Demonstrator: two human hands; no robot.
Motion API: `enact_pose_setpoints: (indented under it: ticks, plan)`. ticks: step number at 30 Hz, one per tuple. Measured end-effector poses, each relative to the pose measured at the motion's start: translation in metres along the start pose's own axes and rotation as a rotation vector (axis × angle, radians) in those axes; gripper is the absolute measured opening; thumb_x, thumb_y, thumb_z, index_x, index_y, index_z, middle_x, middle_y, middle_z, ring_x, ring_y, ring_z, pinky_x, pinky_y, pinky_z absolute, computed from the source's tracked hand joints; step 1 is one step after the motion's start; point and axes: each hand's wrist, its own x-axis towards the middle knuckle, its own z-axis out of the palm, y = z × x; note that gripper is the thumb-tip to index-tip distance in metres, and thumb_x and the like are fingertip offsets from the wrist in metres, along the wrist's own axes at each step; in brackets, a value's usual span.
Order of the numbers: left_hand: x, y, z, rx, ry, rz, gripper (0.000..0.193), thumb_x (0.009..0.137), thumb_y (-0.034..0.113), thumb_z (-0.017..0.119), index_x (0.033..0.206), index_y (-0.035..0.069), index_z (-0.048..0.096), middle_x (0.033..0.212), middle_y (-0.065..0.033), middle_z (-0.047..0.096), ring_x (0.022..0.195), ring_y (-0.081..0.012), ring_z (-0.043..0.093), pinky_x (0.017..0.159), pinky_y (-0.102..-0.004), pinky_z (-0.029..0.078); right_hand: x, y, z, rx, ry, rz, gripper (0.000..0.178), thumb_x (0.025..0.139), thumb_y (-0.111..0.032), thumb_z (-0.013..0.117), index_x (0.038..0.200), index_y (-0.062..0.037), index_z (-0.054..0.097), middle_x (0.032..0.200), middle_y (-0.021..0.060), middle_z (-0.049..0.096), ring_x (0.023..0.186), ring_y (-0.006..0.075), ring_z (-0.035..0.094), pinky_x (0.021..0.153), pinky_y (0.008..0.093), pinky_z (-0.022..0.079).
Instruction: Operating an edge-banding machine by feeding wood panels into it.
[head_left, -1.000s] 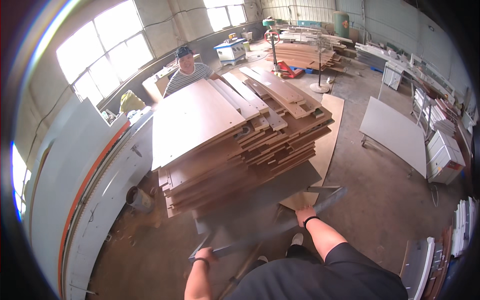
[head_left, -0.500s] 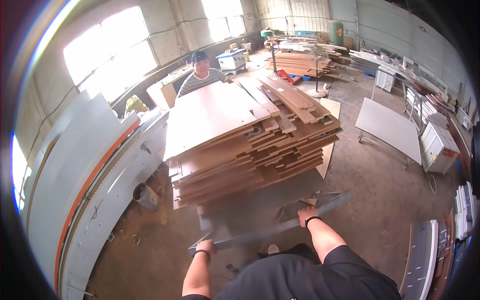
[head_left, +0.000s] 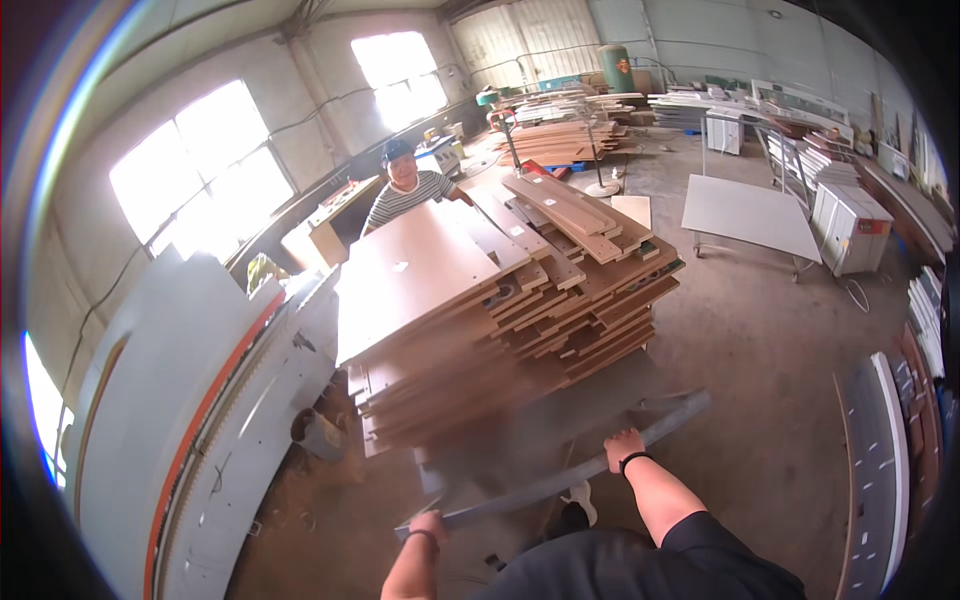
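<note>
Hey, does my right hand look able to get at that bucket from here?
Probably not: your right hand appears wrapped around the gray bar, and the bucket stands off to the left, farther over than your left hand.

Board stack [head_left: 520, 300] on cart [head_left: 555, 488]; bucket [head_left: 320, 438] at left; table [head_left: 748, 217] right; co-worker [head_left: 412, 197] behind stack.

Green tank [head_left: 616, 70] near far wall [head_left: 540, 42], grey bucket [head_left: 320, 437] on floor [head_left: 740, 345], large bright window [head_left: 203, 165]
</note>
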Motion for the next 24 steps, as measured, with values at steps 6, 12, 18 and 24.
enact_pose_setpoints:
  ticks: [6, 12, 18, 24]
  plan:
    - [0.002, -0.035, 0.009, -0.030, -0.078, 0.011, 0.057, 0.070, 0.030, 0.085, 0.124, 0.016, 0.072, 0.123, -0.0112, 0.073, 0.119, -0.0315, 0.068, 0.101, -0.0430, 0.055, -0.011, -0.045, -0.008, -0.019, -0.162, 0.046, 0.047, 0.083, -0.024, 0.066, 0.129, -0.0144, 0.069, 0.136, 0.0110, 0.067, 0.136, 0.0290, 0.056, 0.113, 0.0468, 0.040]
    - [0.040, -0.045, -0.033, -0.059, 0.071, 0.097, 0.048, 0.073, 0.035, 0.084, 0.117, 0.017, 0.073, 0.121, -0.0105, 0.074, 0.120, -0.0305, 0.067, 0.102, -0.0442, 0.052, 0.022, -0.046, -0.071, -0.042, -0.269, 0.120, 0.052, 0.082, -0.026, 0.069, 0.134, -0.0159, 0.066, 0.139, 0.0122, 0.066, 0.137, 0.0305, 0.055, 0.113, 0.0471, 0.041]
    - [0.023, -0.084, -0.012, -0.100, 0.134, 0.190, 0.037, 0.084, 0.039, 0.072, 0.112, 0.014, 0.072, 0.118, -0.0117, 0.074, 0.117, -0.0322, 0.067, 0.099, -0.0446, 0.051, 0.003, -0.085, -0.079, -0.147, -0.211, 0.204, 0.049, 0.079, -0.026, 0.071, 0.127, -0.0164, 0.069, 0.133, 0.0113, 0.068, 0.131, 0.0295, 0.059, 0.110, 0.0460, 0.044]
    - [-0.006, -0.134, -0.026, -0.048, 0.125, 0.276, 0.055, 0.074, 0.045, 0.084, 0.116, 0.013, 0.069, 0.120, -0.0118, 0.073, 0.116, -0.0310, 0.067, 0.098, -0.0472, 0.051, -0.042, -0.120, -0.092, -0.130, -0.254, 0.249, 0.048, 0.078, -0.028, 0.070, 0.124, -0.0144, 0.070, 0.130, 0.0109, 0.069, 0.129, 0.0295, 0.060, 0.110, 0.0453, 0.045]
